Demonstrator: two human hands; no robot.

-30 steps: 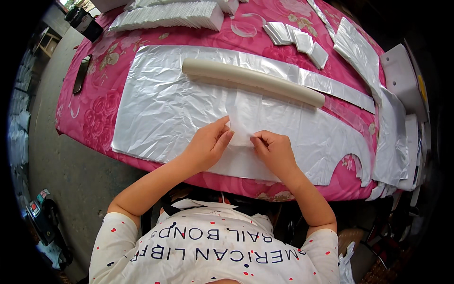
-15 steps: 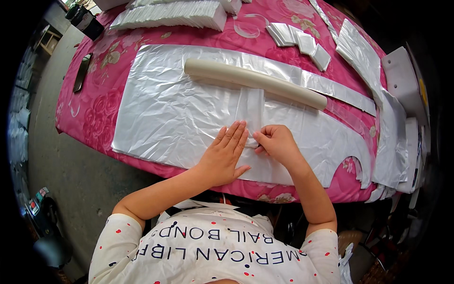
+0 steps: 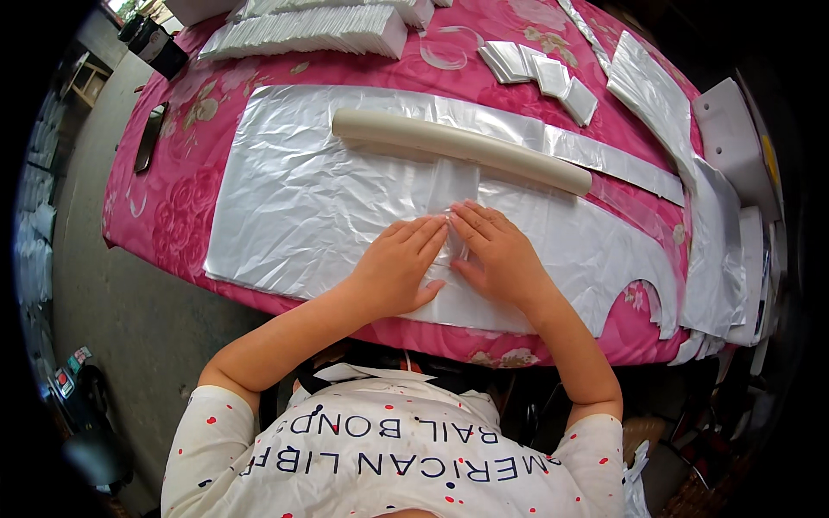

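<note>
Head view, left hand [image 3: 399, 268] and right hand [image 3: 495, 255] side by side, fingers flat and spread, pressing a narrow folded strip of clear crinkly plastic [image 3: 452, 192] onto a wide silvery plastic sheet [image 3: 294, 207], cream cylindrical roll [image 3: 458, 148] just beyond, pink floral tablecloth [image 3: 186, 224], stacked white folded bags [image 3: 319, 30].

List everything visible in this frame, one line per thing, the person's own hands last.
folded plastic strip: one, clear, under both hands
plastic sheet: one large, silvery, spread on the table
roll: one, cream, lying across the sheet
tablecloth: one, pink floral
folded bag stack: one long row, white, far edge
small folded packets: several, white, far right
phone: one, dark, left side
left hand: flat on the strip
right hand: flat on the strip
</note>
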